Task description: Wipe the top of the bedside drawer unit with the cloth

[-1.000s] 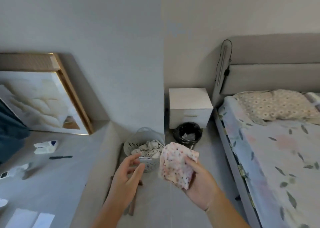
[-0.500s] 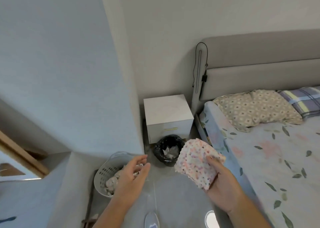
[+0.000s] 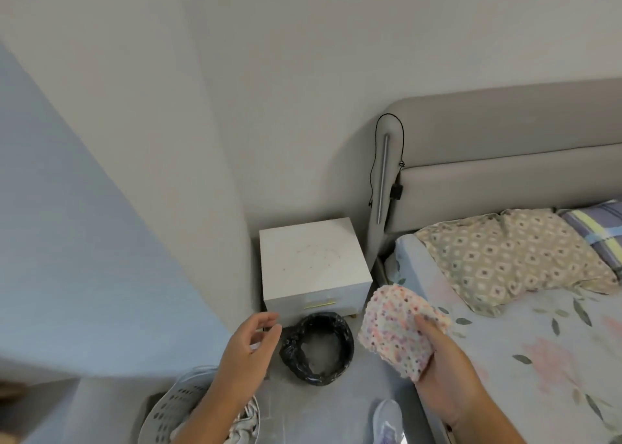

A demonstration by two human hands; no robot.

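Observation:
The white bedside drawer unit [image 3: 311, 261] stands in the corner between the wall and the bed, its top bare with faint marks and a gold handle on its front. My right hand [image 3: 447, 373] holds a folded, pastel-speckled cloth [image 3: 397, 325] in the air, to the right of and in front of the unit, over the bed's edge. My left hand [image 3: 249, 346] hovers open with fingers apart, low in front of the unit's left corner, holding nothing.
A bin with a black bag [image 3: 318, 346] sits on the floor right in front of the unit. A white laundry basket [image 3: 175, 406] with clothes is at bottom left. The bed [image 3: 538, 342] with pillows fills the right side; a shoe [image 3: 387, 420] shows below.
The view has swung right and closer to the drawer unit, which now looks larger. Both hands moved forward with it; the cloth stays in my right hand.

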